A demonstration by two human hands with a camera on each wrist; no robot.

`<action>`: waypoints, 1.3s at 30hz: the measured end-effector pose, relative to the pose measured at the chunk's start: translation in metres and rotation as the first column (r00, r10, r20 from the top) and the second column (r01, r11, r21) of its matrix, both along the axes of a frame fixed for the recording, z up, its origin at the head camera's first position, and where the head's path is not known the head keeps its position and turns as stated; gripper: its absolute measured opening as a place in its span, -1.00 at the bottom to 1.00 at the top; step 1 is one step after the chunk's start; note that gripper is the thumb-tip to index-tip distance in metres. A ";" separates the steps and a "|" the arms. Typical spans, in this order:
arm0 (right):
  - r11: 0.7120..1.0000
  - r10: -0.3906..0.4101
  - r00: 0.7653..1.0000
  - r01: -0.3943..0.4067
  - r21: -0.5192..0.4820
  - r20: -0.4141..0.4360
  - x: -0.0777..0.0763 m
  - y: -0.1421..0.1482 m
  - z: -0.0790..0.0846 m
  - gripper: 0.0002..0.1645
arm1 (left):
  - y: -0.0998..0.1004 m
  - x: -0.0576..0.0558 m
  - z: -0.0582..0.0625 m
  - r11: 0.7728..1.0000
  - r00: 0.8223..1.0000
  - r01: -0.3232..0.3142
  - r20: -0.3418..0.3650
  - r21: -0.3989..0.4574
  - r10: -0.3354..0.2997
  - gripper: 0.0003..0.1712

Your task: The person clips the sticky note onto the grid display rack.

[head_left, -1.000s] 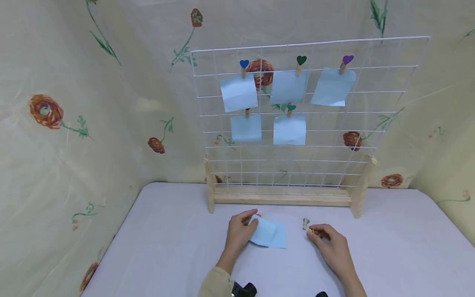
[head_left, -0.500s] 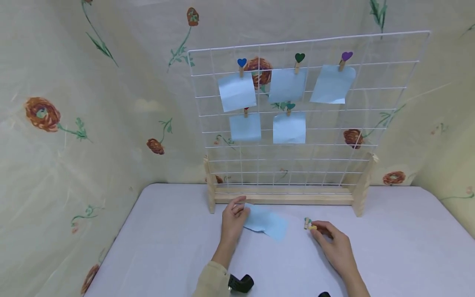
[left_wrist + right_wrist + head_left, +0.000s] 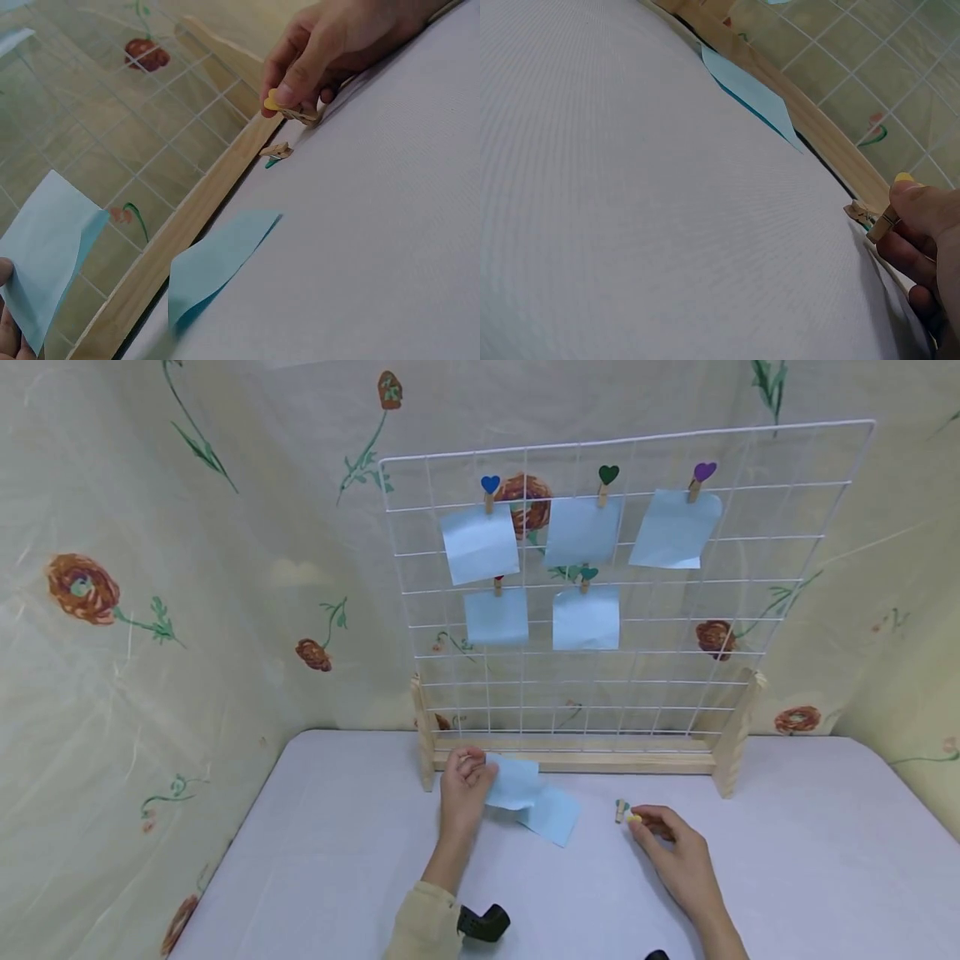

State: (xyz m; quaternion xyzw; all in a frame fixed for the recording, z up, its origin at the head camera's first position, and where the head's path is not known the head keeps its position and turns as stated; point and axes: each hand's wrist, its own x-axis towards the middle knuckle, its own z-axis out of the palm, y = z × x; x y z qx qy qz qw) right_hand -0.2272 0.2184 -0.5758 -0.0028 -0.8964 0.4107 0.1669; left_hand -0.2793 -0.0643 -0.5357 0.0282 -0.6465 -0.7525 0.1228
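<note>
My left hand (image 3: 463,793) pinches a light blue paper sheet (image 3: 513,782) by its left edge, lifted off the table; the left wrist view shows this sheet (image 3: 52,255) at the left. A second blue sheet (image 3: 553,817) lies on the table just to its right, its edge curling up. Between thumb and fingers my right hand (image 3: 678,852) holds a small wooden clothespin (image 3: 298,115) with a yellow top, seen also as a clothespin (image 3: 885,223) in the right wrist view. Close by its fingertips, another clothespin (image 3: 621,811) with a green decoration lies on the table.
A white wire grid (image 3: 660,672) stands in a wooden base (image 3: 570,762) at the table's back. Several blue sheets hang on it from heart-topped clothespins, such as the purple one (image 3: 703,472). Floral cloth (image 3: 187,693) hangs behind the white-covered table (image 3: 315,843).
My left hand has moved up and left with its sheet, drawing it off the other one, which now shows more. My right hand has shifted little, still holding the yellow-topped clothespin.
</note>
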 end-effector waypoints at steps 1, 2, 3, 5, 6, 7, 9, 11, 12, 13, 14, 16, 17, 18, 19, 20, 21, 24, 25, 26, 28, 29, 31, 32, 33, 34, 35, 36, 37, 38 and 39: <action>1.000 0.002 1.000 -0.002 -0.002 0.003 0.000 0.000 0.000 -0.70 | 0.000 0.000 0.002 1.000 1.000 -0.005 -0.004 -0.001 0.005 -0.67; 1.000 0.004 1.000 -0.004 -0.005 0.004 0.000 0.001 0.000 -0.70 | 0.000 -0.001 0.003 1.000 1.000 -0.009 -0.010 0.002 0.009 -0.67; 1.000 0.004 1.000 -0.004 -0.004 0.007 0.000 0.001 0.000 -0.69 | 0.000 -0.001 0.004 1.000 1.000 -0.013 -0.015 0.007 0.013 -0.67; 1.000 0.007 1.000 -0.007 -0.009 0.012 0.000 0.001 0.001 -0.68 | 0.000 -0.003 0.006 1.000 0.999 -0.020 -0.025 0.021 0.020 -0.68; 1.000 0.006 1.000 -0.006 -0.008 0.015 0.000 0.002 0.001 -0.67 | 0.000 -0.004 0.007 0.999 0.999 -0.024 -0.029 0.030 0.025 -0.69; 1.000 0.004 1.000 -0.004 -0.010 0.018 0.000 0.002 0.002 -0.67 | 0.000 -0.005 0.009 0.999 0.999 -0.029 -0.035 0.037 0.030 -0.70; 1.000 -0.001 1.000 0.001 -0.011 0.026 0.000 0.002 0.002 -0.66 | 0.000 -0.006 0.011 0.998 0.998 -0.042 -0.043 0.051 0.044 -0.73; 1.000 -0.002 0.999 0.003 -0.025 0.035 0.000 0.002 0.002 -0.65 | 0.000 -0.008 0.012 0.997 0.998 -0.054 -0.041 0.062 0.056 -0.75; 1.000 -0.005 0.999 0.006 -0.028 0.039 0.001 0.002 0.002 -0.65 | 0.001 -0.008 0.012 0.996 0.997 -0.058 -0.038 0.068 0.061 -0.75; 0.999 -0.004 0.999 0.005 -0.035 0.039 0.001 0.002 0.002 -0.65 | 0.001 -0.009 0.013 0.995 0.997 -0.063 -0.035 0.073 0.066 -0.76; 0.999 -0.004 0.999 0.005 -0.041 0.037 0.001 0.002 0.001 -0.65 | 0.001 -0.009 0.013 0.995 0.997 -0.070 -0.031 0.077 0.072 -0.76; 0.998 0.001 0.999 0.001 -0.057 0.035 0.001 0.002 0.000 -0.65 | 0.001 -0.010 0.012 0.993 0.996 -0.082 -0.034 0.083 0.085 -0.75; 0.998 0.003 0.999 -0.001 -0.061 0.033 0.001 0.002 0.000 -0.65 | 0.001 -0.010 0.013 0.992 0.995 -0.091 -0.038 0.085 0.094 -0.75; 0.998 0.004 0.999 -0.002 -0.063 0.032 0.001 0.003 -0.001 -0.65 | 0.001 -0.010 0.013 0.991 0.994 -0.099 -0.041 0.086 0.103 -0.75; 0.998 0.004 1.000 -0.002 -0.063 0.031 0.001 0.003 -0.001 -0.65 | 0.001 -0.010 0.013 0.990 0.993 -0.107 -0.046 0.088 0.111 -0.75; 0.998 0.004 1.000 -0.002 -0.061 0.031 0.001 0.003 -0.001 -0.65 | 0.002 -0.009 0.014 0.990 0.992 -0.115 -0.049 0.084 0.119 -0.76; 0.998 0.004 1.000 -0.002 -0.062 0.031 0.001 0.003 -0.001 -0.65 | 0.003 -0.009 0.015 0.990 0.991 -0.118 -0.056 0.079 0.123 -0.76; 0.998 0.000 1.000 0.001 -0.057 0.029 0.001 0.004 0.000 -0.66 | 0.005 -0.009 0.017 0.991 0.989 -0.131 -0.066 0.042 0.133 -0.79; 0.998 0.002 1.000 0.000 -0.055 0.028 0.001 0.004 0.000 -0.66 | 0.006 -0.009 0.018 0.990 0.988 -0.136 -0.072 0.032 0.138 -0.79; 0.999 0.005 1.000 -0.003 -0.054 0.029 0.001 0.004 0.000 -0.66 | 0.006 -0.008 0.019 0.990 0.987 -0.142 -0.077 0.020 0.144 -0.80; 0.999 0.008 0.999 -0.006 -0.052 0.038 0.001 0.004 0.001 -0.66 | 0.006 -0.008 0.022 0.989 0.985 -0.148 -0.087 0.013 0.149 -0.78; 0.999 0.009 0.999 -0.007 -0.048 0.042 0.001 0.004 0.002 -0.66 | 0.006 -0.007 0.023 0.989 0.984 -0.150 -0.091 0.011 0.150 -0.77; 0.999 0.011 0.998 -0.008 -0.044 0.056 0.001 0.003 0.003 -0.65 | 0.006 -0.003 0.032 0.990 0.987 -0.137 -0.084 0.018 0.138 -0.75; 0.999 0.010 0.998 -0.007 -0.042 0.061 0.001 0.003 0.003 -0.65 | 0.006 0.000 0.036 0.992 0.988 -0.125 -0.085 0.024 0.127 -0.74; 0.999 0.009 0.998 -0.006 -0.041 0.064 0.001 0.002 0.004 -0.65 | 0.006 0.002 0.041 0.993 0.990 -0.115 -0.084 0.024 0.116 -0.74; 0.999 0.009 0.998 -0.006 -0.043 0.063 0.001 0.002 0.004 -0.65 | 0.006 0.004 0.045 0.994 0.991 -0.106 -0.080 0.018 0.108 -0.73; 0.999 0.010 0.998 -0.008 -0.044 0.060 0.001 0.002 0.004 -0.65 | 0.007 0.007 0.049 0.995 0.992 -0.099 -0.080 0.014 0.100 -0.72; 0.999 0.012 0.998 -0.010 -0.044 0.058 0.001 0.002 0.004 -0.65 | 0.007 0.009 0.054 0.996 0.993 -0.091 -0.080 0.013 0.092 -0.72; 0.999 0.012 0.999 -0.010 -0.043 0.053 0.001 0.002 0.003 -0.65 | 0.008 0.009 0.056 0.996 0.992 -0.088 -0.087 0.005 0.088 -0.71; 0.999 0.013 0.999 -0.011 -0.045 0.047 0.001 0.002 0.003 -0.65 | 0.008 0.009 0.057 0.997 0.992 -0.082 -0.094 0.001 0.082 -0.71; 0.999 0.013 0.999 -0.011 -0.046 0.043 0.001 0.003 0.003 -0.64 | 0.009 0.009 0.058 0.997 0.992 -0.080 -0.100 -0.007 0.079 -0.70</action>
